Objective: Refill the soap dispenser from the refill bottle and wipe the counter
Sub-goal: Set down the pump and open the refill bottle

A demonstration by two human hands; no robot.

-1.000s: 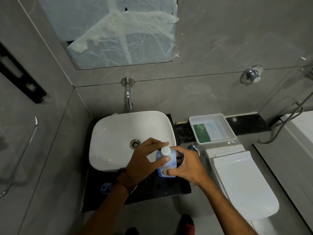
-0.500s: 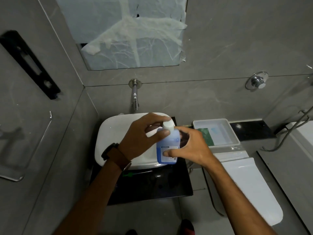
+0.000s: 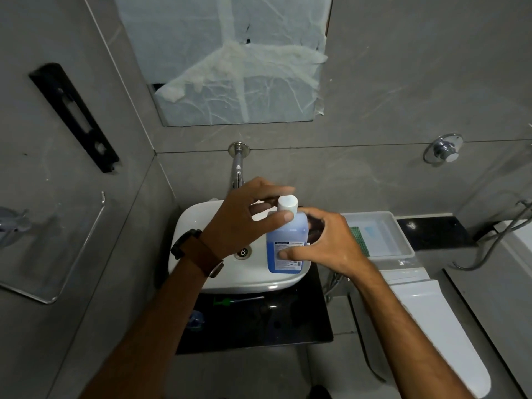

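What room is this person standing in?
A bathroom, most likely. There is a white washbasin with a wall tap above it, a toilet with its lid shut beside it, and a mirror covered in paper on the grey tiled wall.

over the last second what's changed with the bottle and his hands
Both hands lifted the blue bottle off the black counter; it is now in front of the white basin. Unchanged: left hand fingers pinch the white cap, right hand holds the body, cap on.
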